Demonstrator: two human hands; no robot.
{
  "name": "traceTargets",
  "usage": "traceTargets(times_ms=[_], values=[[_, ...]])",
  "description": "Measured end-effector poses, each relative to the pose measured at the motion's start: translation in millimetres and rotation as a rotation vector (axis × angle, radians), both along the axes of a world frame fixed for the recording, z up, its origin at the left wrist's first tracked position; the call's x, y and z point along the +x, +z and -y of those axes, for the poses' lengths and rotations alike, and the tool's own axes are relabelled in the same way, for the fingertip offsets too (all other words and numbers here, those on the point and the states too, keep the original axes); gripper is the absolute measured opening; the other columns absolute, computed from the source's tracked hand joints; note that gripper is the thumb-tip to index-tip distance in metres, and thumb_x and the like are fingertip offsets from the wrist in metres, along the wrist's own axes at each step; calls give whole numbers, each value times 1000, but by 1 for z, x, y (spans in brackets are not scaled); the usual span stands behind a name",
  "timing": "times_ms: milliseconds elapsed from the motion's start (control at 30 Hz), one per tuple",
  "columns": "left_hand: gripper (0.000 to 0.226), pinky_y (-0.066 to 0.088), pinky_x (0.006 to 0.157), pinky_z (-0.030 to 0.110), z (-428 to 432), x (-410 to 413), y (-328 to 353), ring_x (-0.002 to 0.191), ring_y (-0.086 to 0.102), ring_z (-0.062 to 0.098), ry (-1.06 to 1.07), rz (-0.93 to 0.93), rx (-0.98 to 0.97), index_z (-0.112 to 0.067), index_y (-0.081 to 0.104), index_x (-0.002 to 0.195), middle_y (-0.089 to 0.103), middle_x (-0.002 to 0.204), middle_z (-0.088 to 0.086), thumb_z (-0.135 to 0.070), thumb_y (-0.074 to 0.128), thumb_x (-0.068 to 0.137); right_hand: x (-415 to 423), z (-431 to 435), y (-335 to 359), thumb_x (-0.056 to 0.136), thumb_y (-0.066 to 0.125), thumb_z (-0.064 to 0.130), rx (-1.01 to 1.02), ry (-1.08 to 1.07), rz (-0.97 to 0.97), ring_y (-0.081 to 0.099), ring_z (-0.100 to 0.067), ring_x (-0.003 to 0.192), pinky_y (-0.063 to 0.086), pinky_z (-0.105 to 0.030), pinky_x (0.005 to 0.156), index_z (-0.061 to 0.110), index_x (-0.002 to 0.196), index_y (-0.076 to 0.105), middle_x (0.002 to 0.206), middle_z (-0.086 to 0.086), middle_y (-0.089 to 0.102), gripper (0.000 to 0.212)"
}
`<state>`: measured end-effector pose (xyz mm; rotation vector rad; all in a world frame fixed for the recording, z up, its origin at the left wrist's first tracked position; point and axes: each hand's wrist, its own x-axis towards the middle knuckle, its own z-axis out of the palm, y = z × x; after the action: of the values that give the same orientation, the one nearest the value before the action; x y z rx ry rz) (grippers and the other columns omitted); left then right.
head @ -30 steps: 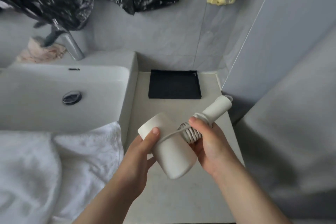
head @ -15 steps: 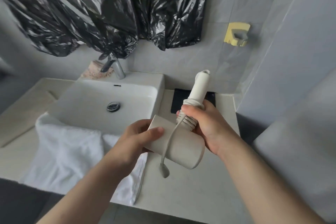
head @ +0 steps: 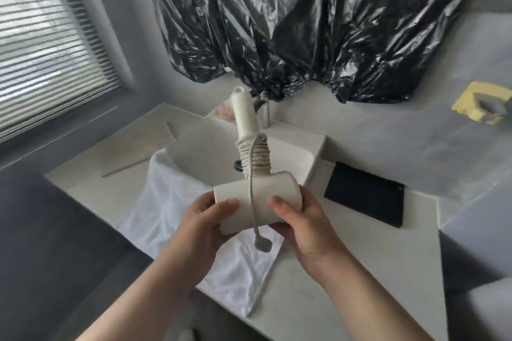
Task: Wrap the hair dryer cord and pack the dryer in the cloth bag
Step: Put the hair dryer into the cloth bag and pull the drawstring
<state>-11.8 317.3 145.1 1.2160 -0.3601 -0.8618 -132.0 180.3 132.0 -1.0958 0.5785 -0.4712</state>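
Nearest, two bare forearms rise from the bottom edge; the left hand (head: 203, 225) curls around the left end of the hair dryer (head: 256, 206) barrel, thumb on top, and the right hand (head: 300, 230) cups the right end, thumb likewise pressed on top; both hands are closed on the barrel and hold it above the table's front edge. The dryer's handle stands upward and away from the person, tilted slightly left; the cord (head: 256, 159) is coiled tightly around the lower part of the handle, and its loose end drops across the barrel between the two thumbs, with the plug (head: 262, 244) dangling just below. Under the hands a white towel (head: 171, 219) lies over the front edge of the pale table (head: 346, 285); beyond it sits the white sink (head: 291, 152), partly hidden by the dryer; to the right of the sink a black mat (head: 365, 198) lies flat near the wall. Farther back black plastic sheeting (head: 304, 22) hangs on the wall; a yellow fixture (head: 482, 104) sits at the far right, and window blinds (head: 47, 44) fill the far left.
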Motion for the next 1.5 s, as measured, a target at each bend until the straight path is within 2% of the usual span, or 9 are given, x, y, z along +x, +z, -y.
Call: traceTargets(times_ms=[100, 267, 400, 667, 800, 967, 1067, 1200, 1500], values=[[20, 59, 72, 30, -17, 23, -3, 84, 71, 23, -14, 24, -16, -9, 77, 88, 73, 91, 15, -19, 70, 72, 23, -12, 0, 76, 75, 19, 22, 25, 20, 66, -36, 109, 53, -47, 94, 6, 120, 60, 115, -23, 68, 48], [64, 55, 70, 26, -52, 81, -8, 87, 72, 19, 1, 52, 13, -3, 67, 109, 75, 94, 10, -36, 79, 56, 79, -41, -3, 74, 73, 17, 20, 41, 21, 65, -35, 112, 52, -47, 98, 4, 122, 59, 118, -23, 67, 52], [65, 54, 73, 26, -87, 144, -6, 88, 73, 16, -11, 85, 51, -10, 69, 107, 77, 95, 5, -41, 77, 51, 143, -72, 0, 72, 74, 17, -1, 31, 28, 66, -32, 110, 54, -42, 93, 7, 119, 62, 116, -19, 69, 50], [63, 51, 92, 43, -170, 256, -16, 108, 70, 33, 3, 80, 85, -3, 68, 117, 74, 113, 16, -36, 78, 64, 261, -140, -7, 73, 70, 12, 18, 111, 40, 67, -26, 102, 55, -41, 90, 10, 115, 65, 108, -14, 71, 42], [44, 57, 81, 36, -197, 288, -23, 97, 73, 30, 57, 66, 50, -11, 78, 101, 76, 104, 16, -32, 76, 63, 304, -167, -16, 73, 70, 12, 48, 149, 44, 68, -23, 97, 56, -39, 84, 13, 113, 65, 105, -12, 71, 39], [26, 60, 79, 33, -198, 317, -35, 99, 73, 33, 150, -17, 25, -8, 79, 99, 75, 107, 20, -17, 67, 78, 346, -180, -30, 67, 79, 26, -8, 158, 19, 65, -25, 103, 55, -47, 89, 18, 131, 52, 117, -17, 65, 70], [26, 59, 85, 37, -187, 334, -41, 102, 72, 33, 184, -66, 48, -7, 79, 97, 75, 108, 20, -20, 63, 80, 369, -177, -39, 57, 81, 33, -73, 175, -57, 60, -15, 74, 48, -34, 56, 33, 127, 50, 94, -4, 66, 77], [25, 60, 84, 33, -165, 359, -46, 100, 73, 32, 180, -54, 99, -8, 79, 97, 75, 106, 19, -19, 65, 80, 403, -156, -50, 52, 81, 35, -56, 149, -111, 57, -9, 62, 42, -28, 49, 30, 140, 36, 88, 3, 66, 99], [68, 59, 83, 38, -97, 417, -61, 98, 73, 36, 169, -114, 272, 5, 67, 107, 66, 111, 34, -34, 85, 55, 462, -95, -72, 54, 74, 36, 21, 65, -102, 65, -18, 81, 43, -32, 53, 32, 141, 34, 102, -3, 70, 95]])
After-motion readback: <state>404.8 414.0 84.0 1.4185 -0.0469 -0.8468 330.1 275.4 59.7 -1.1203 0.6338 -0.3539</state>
